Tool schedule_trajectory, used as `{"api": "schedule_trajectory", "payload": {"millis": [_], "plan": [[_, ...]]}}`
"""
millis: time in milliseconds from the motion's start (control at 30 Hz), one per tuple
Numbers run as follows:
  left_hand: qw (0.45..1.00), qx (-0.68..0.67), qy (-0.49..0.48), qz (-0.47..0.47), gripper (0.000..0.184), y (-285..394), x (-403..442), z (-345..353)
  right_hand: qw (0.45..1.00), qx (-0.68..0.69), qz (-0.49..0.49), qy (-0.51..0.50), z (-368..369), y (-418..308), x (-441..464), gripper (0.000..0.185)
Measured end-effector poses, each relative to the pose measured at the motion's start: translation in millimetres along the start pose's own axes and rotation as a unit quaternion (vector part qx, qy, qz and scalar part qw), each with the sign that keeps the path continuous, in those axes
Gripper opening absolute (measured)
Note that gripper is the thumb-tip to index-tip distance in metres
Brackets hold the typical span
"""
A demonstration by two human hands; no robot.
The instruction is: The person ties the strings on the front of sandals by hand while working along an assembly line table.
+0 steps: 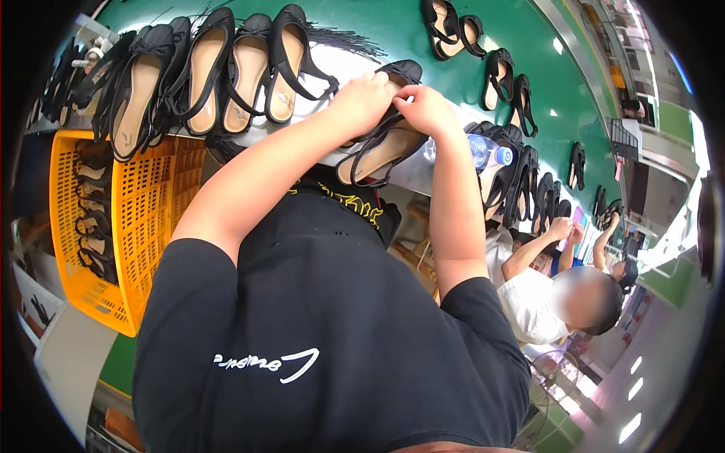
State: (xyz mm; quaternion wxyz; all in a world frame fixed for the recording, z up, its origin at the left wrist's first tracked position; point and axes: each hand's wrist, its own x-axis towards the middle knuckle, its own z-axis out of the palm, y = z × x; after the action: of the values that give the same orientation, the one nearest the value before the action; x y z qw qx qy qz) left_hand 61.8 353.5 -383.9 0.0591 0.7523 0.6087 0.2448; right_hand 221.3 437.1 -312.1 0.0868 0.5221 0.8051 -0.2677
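Observation:
A black slingback flat (pixel 387 151) with a beige insole lies at the near edge of the table, its toe pointing away from me. My left hand (pixel 364 100) is closed at the upper of this shoe, fingertips pinched together. Close beside it, my right hand (pixel 423 112) also pinches at the upper, thumb against forefinger. The exact bit of strap or trim between the fingertips is too small to make out. To the left of my hands stands a row of similar shoes, the nearest a black slingback flat (pixel 285 68) with a bow.
Thin black cords (pixel 343 39) lie on the green table (pixel 423 75) behind the shoes. A plastic bottle (pixel 483 151) is right of my forearm, among more shoes. A yellow crate (pixel 132 234) holding shoes stands at left. Another person (pixel 536 309) sits further along at right.

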Motion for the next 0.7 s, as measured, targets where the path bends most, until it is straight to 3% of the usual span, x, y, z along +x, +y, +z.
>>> {"api": "schedule_trajectory", "payload": {"millis": [133, 267, 467, 700], "plan": [[0.993, -0.056, -0.100, 0.001, 0.012, -20, 7, -24, 0.998, -0.018, -0.006, 0.058, 7, 5, -2, 0.026], [0.990, -0.070, -0.119, 0.021, 0.019, -29, 0, -35, 0.997, -0.036, -0.009, 0.061, 9, 2, -3, 0.024], [0.992, -0.003, -0.127, 0.002, 0.020, -13, -2, -47, 0.993, -0.110, 0.013, 0.046, 15, -3, 1, 0.022], [0.995, 0.027, -0.093, -0.034, 0.022, 4, -6, -36, 0.994, -0.086, -0.012, 0.070, 26, 2, 1, 0.021]]}}
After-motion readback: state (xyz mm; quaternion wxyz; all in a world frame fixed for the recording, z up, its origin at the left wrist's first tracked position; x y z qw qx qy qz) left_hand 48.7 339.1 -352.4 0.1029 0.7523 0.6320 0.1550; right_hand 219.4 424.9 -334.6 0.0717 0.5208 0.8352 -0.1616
